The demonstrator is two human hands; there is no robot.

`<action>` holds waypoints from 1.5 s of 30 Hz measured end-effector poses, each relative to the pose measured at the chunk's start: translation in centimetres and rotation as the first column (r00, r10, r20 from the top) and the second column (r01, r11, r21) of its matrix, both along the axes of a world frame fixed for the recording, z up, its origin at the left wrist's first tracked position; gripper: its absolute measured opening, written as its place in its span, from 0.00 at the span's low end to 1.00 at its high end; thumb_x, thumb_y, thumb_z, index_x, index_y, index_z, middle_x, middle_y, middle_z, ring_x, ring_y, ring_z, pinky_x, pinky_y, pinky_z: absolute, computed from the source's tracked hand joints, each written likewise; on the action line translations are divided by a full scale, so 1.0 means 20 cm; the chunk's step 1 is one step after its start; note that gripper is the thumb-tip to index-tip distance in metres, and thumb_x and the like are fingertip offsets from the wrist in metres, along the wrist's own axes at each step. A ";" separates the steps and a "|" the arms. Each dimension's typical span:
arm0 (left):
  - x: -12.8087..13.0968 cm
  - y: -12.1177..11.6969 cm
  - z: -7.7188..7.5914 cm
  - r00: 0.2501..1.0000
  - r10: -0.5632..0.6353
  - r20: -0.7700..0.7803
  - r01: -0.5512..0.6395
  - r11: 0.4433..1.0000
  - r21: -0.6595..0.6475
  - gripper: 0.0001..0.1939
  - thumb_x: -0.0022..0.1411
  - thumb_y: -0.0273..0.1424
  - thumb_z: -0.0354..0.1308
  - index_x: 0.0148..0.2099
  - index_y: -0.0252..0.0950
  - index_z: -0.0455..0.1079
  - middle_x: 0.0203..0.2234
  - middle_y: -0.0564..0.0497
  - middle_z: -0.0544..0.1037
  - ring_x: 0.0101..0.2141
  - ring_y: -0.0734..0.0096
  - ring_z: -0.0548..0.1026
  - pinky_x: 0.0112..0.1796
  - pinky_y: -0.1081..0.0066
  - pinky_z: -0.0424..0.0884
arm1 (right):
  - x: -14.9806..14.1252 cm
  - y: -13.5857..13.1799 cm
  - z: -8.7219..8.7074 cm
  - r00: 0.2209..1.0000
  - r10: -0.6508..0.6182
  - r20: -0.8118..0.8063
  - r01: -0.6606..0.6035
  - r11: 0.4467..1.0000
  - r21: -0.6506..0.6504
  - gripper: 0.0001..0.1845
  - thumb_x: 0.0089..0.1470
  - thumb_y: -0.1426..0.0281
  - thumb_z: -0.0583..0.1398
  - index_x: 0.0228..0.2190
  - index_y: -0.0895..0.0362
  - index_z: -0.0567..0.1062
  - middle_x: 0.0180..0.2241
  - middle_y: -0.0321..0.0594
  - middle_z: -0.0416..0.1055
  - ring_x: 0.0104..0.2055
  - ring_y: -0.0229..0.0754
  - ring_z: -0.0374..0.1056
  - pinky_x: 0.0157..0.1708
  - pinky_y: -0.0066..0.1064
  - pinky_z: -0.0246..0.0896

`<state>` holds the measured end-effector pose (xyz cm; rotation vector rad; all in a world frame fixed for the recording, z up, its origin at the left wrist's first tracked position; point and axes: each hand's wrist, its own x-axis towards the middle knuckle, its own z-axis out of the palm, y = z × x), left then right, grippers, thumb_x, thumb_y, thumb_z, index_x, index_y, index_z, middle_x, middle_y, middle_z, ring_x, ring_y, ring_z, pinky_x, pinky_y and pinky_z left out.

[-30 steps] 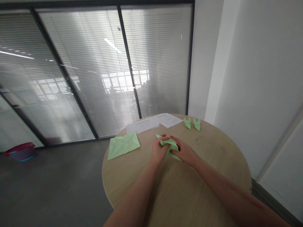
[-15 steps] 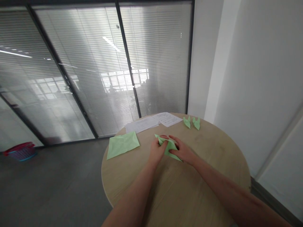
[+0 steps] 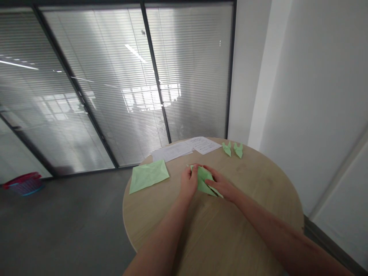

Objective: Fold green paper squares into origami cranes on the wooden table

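Observation:
A partly folded piece of light green paper point(image 3: 203, 181) is held between my two hands over the middle of the round table point(image 3: 212, 237). My left hand point(image 3: 189, 182) grips its left side, thumb on top and fingers behind. On the right side, my right hand point(image 3: 220, 183) pinches the paper with thumb and fingers. A dark gap shows between layers at the paper's lower right corner. Some of its far edge is hidden by my fingers.
Green paper sheets point(image 3: 149, 175) lie at the table's left. White printed pages point(image 3: 175, 150) rest along the far edge. Two small folded green paper figures point(image 3: 232, 148) sit at the far right. A red and blue basket point(image 3: 24, 183) stands on the floor by the glass wall.
My left thumb has moved up toward the far edge of the paper. The paper's front face has turned more into view, and a gap has opened at its lower right corner.

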<state>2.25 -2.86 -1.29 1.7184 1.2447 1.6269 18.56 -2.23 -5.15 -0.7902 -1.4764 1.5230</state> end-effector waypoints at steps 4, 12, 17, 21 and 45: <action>0.00 0.00 -0.01 0.998 0.035 -0.053 -0.034 0.999 0.020 0.20 0.69 0.42 0.50 0.41 0.36 0.79 0.34 0.46 0.82 0.38 0.59 0.78 0.42 0.63 0.70 | -0.02 0.01 0.00 0.974 -0.036 -0.222 0.003 0.990 -0.144 0.35 0.58 0.47 0.59 0.60 0.50 0.65 0.52 0.43 0.72 0.46 0.44 0.72 0.48 0.37 0.68; 0.01 -0.01 -0.01 0.999 0.033 -0.019 -0.032 0.998 0.051 0.16 0.68 0.35 0.53 0.53 0.36 0.75 0.36 0.47 0.82 0.34 0.65 0.77 0.38 0.68 0.70 | -0.03 0.00 -0.03 0.989 0.006 -0.148 -0.032 0.985 -0.172 0.28 0.47 0.50 0.69 0.42 0.57 0.75 0.38 0.39 0.75 0.33 0.36 0.69 0.36 0.26 0.63; 0.01 -0.01 0.00 0.996 0.002 0.088 -0.002 1.000 0.000 0.28 0.67 0.36 0.55 0.67 0.35 0.62 0.32 0.48 0.82 0.26 0.71 0.72 0.31 0.71 0.67 | -0.02 -0.02 0.00 1.000 0.016 0.021 -0.012 0.990 -0.143 0.33 0.43 0.46 0.70 0.39 0.60 0.74 0.31 0.36 0.71 0.28 0.33 0.63 0.29 0.23 0.56; 0.01 0.00 0.01 0.984 -0.037 0.173 0.052 0.995 -0.083 0.31 0.65 0.46 0.56 0.64 0.32 0.66 0.31 0.47 0.82 0.23 0.71 0.69 0.26 0.72 0.63 | -0.01 -0.02 0.03 0.990 -0.040 0.133 0.045 0.998 -0.035 0.34 0.43 0.44 0.68 0.36 0.61 0.74 0.29 0.37 0.70 0.28 0.32 0.62 0.28 0.24 0.54; -0.03 0.04 -0.01 0.989 0.001 0.145 0.021 0.988 -0.154 0.21 0.61 0.48 0.57 0.32 0.34 0.78 0.22 0.51 0.74 0.25 0.68 0.69 0.28 0.71 0.62 | 0.01 -0.03 0.05 0.971 0.058 0.232 -0.074 0.995 0.061 0.29 0.46 0.45 0.65 0.28 0.60 0.69 0.26 0.36 0.67 0.27 0.34 0.65 0.29 0.25 0.61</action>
